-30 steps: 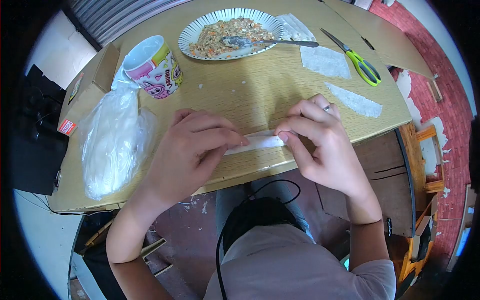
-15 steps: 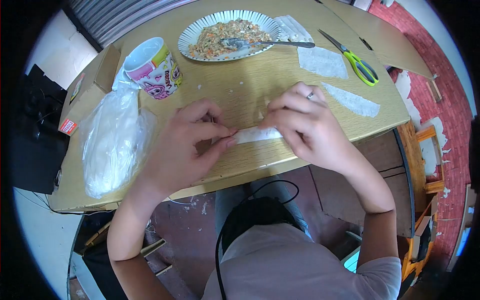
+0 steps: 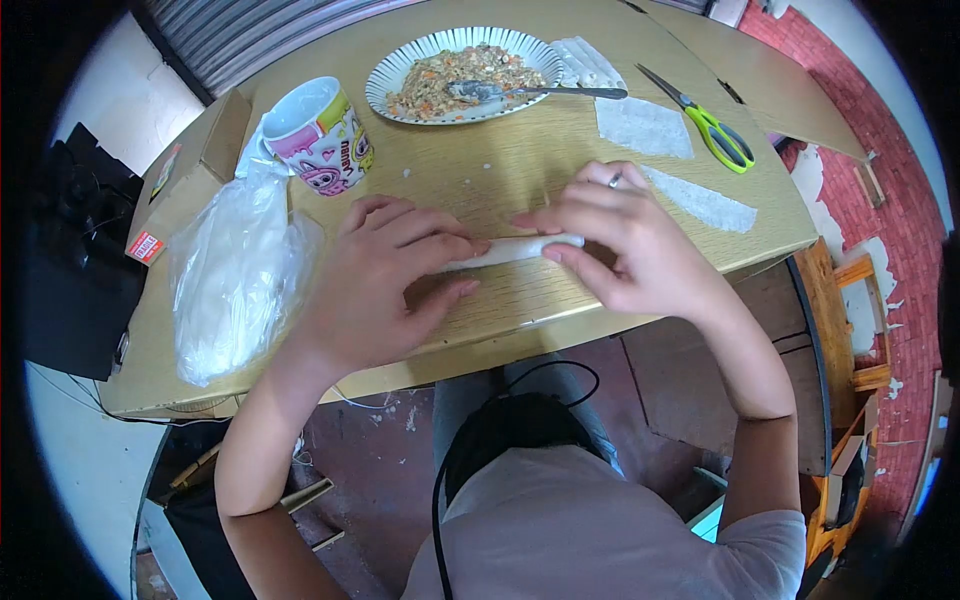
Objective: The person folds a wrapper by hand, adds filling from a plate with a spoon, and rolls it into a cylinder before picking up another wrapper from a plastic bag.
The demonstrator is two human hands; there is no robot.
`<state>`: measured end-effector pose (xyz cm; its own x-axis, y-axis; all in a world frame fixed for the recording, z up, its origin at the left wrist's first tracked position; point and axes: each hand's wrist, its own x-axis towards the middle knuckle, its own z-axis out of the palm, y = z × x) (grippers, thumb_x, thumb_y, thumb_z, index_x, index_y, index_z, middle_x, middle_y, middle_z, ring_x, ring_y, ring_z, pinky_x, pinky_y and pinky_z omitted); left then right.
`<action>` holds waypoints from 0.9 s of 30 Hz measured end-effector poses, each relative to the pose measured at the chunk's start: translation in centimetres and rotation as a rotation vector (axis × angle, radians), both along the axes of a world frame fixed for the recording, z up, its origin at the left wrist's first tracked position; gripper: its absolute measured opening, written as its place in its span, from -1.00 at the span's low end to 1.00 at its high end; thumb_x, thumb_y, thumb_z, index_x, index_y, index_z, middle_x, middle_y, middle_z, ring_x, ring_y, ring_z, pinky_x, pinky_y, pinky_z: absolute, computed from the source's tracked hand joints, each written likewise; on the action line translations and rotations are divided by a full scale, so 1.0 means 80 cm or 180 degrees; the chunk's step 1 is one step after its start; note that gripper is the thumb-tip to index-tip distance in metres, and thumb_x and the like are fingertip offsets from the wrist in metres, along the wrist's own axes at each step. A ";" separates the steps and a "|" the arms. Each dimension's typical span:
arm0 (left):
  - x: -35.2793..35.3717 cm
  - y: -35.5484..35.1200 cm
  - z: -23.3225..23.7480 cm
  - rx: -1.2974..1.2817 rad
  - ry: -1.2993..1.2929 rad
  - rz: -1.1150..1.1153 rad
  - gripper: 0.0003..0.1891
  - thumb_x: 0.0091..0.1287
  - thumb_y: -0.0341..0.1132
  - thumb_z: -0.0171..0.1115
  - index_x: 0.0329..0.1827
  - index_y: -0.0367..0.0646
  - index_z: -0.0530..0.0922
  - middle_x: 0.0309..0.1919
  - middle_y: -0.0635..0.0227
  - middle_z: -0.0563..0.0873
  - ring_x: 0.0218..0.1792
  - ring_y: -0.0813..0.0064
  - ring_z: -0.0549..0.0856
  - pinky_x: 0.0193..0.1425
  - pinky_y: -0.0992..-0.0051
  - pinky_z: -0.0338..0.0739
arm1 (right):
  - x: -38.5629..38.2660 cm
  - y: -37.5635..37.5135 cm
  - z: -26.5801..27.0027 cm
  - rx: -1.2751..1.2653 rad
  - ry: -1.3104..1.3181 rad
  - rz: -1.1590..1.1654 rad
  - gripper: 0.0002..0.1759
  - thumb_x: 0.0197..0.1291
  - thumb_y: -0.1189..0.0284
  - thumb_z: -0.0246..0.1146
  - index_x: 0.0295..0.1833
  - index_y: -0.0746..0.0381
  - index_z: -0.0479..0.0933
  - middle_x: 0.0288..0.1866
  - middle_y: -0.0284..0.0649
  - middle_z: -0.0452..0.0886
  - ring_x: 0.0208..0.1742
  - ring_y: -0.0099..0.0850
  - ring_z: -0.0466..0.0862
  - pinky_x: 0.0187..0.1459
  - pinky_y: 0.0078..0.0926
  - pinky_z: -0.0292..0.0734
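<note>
A thin white spring roll (image 3: 512,250) lies near the table's front edge, between my two hands. The fingertips of my left hand (image 3: 395,265) press on its left end, with the thumb bent just in front of it. At the right end, my right hand (image 3: 625,240) grips the roll between thumb and fingers; a ring shows on one finger. A patterned white plate (image 3: 378,92) stands beyond, heaped with a chopped filling (image 3: 470,75), and a spoon (image 3: 550,91) rests across it. My fingers cover parts of both roll ends.
At the right lie a square wrapper sheet (image 3: 645,128), a cut wrapper piece (image 3: 705,203) and green-handled scissors (image 3: 718,135). Several finished rolls (image 3: 587,63) sit behind the plate. On the left stand a mug (image 3: 320,140), a plastic bag (image 3: 225,280) and a cardboard box (image 3: 195,165).
The flat white strip between my hands is now a narrower, rounded roll, slightly farther from the table's edge. My left thumb has moved off it, and my right thumb has come to its front.
</note>
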<state>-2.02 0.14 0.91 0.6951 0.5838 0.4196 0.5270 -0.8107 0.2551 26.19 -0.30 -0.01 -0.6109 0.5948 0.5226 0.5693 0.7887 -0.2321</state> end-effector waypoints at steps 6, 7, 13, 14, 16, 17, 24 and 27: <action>0.001 0.019 -0.006 -0.0060 -0.0117 0.0190 -0.70 0.28 -0.34 0.50 0.08 -0.12 0.77 -0.02 0.29 0.77 0.07 0.22 0.71 0.32 0.24 0.46 | 0.002 0.027 -0.008 -0.0421 0.0411 -0.0026 -0.89 0.36 0.47 0.33 -0.06 0.16 0.72 -0.14 -0.27 0.70 0.01 -0.20 0.65 0.15 -0.18 0.42; 0.002 0.023 -0.006 -0.0270 -0.0226 0.0168 -0.71 0.29 -0.36 0.49 0.07 -0.14 0.76 0.00 0.27 0.76 0.08 0.21 0.71 0.30 0.26 0.48 | 0.002 0.031 -0.009 -0.0461 0.0344 -0.0027 -0.88 0.36 0.46 0.32 -0.05 0.16 0.71 -0.15 -0.27 0.70 0.02 -0.21 0.67 0.14 -0.18 0.43; 0.002 0.030 -0.007 -0.0257 -0.0204 -0.0050 -0.68 0.32 -0.40 0.45 0.14 -0.12 0.77 0.07 0.26 0.76 0.10 0.19 0.70 0.27 0.29 0.53 | -0.001 0.028 -0.001 -0.0377 0.0347 -0.0027 -0.87 0.35 0.45 0.34 -0.05 0.18 0.72 -0.10 -0.27 0.72 0.04 -0.26 0.70 0.13 -0.24 0.46; 0.001 0.029 -0.007 -0.0125 -0.0064 -0.0055 -0.66 0.32 -0.41 0.45 0.16 -0.09 0.77 0.08 0.26 0.75 0.10 0.19 0.70 0.28 0.28 0.53 | 0.000 0.027 0.001 -0.0166 0.0303 0.0053 -0.86 0.33 0.45 0.36 -0.04 0.18 0.73 -0.07 -0.27 0.73 0.06 -0.26 0.71 0.14 -0.25 0.47; 0.000 0.026 -0.007 -0.0015 -0.0039 -0.0059 -0.65 0.32 -0.41 0.44 0.18 -0.08 0.77 0.07 0.27 0.75 0.09 0.19 0.69 0.28 0.28 0.53 | 0.006 0.020 0.005 0.0077 0.0097 0.0172 -0.83 0.29 0.47 0.39 -0.02 0.21 0.74 -0.05 -0.24 0.76 0.06 -0.22 0.71 0.14 -0.25 0.53; 0.000 0.025 -0.007 0.0091 -0.0018 -0.0070 -0.65 0.33 -0.41 0.44 0.19 -0.06 0.78 0.07 0.27 0.75 0.09 0.19 0.69 0.28 0.27 0.53 | 0.009 0.018 0.007 0.0317 -0.0113 0.0285 -0.79 0.26 0.48 0.43 0.00 0.24 0.76 -0.02 -0.21 0.78 0.06 -0.18 0.72 0.14 -0.24 0.59; 0.005 0.033 -0.009 0.0055 -0.0129 -0.0111 -0.70 0.37 -0.41 0.40 0.16 -0.11 0.78 -0.05 0.25 0.72 0.04 0.20 0.68 0.19 0.29 0.56 | 0.012 0.023 0.000 0.0529 -0.0224 0.0194 -0.73 0.22 0.55 0.44 0.04 0.22 0.79 -0.06 -0.20 0.81 -0.14 -0.20 0.78 -0.04 -0.28 0.71; 0.005 0.033 -0.003 0.0101 0.0084 -0.0065 -0.74 0.38 -0.42 0.38 0.11 -0.16 0.77 -0.08 0.20 0.71 0.03 0.18 0.68 0.16 0.30 0.58 | 0.012 0.024 0.003 0.0623 -0.0307 0.0083 -0.73 0.22 0.59 0.42 0.03 0.23 0.80 -0.08 -0.16 0.81 -0.18 -0.19 0.79 -0.08 -0.30 0.73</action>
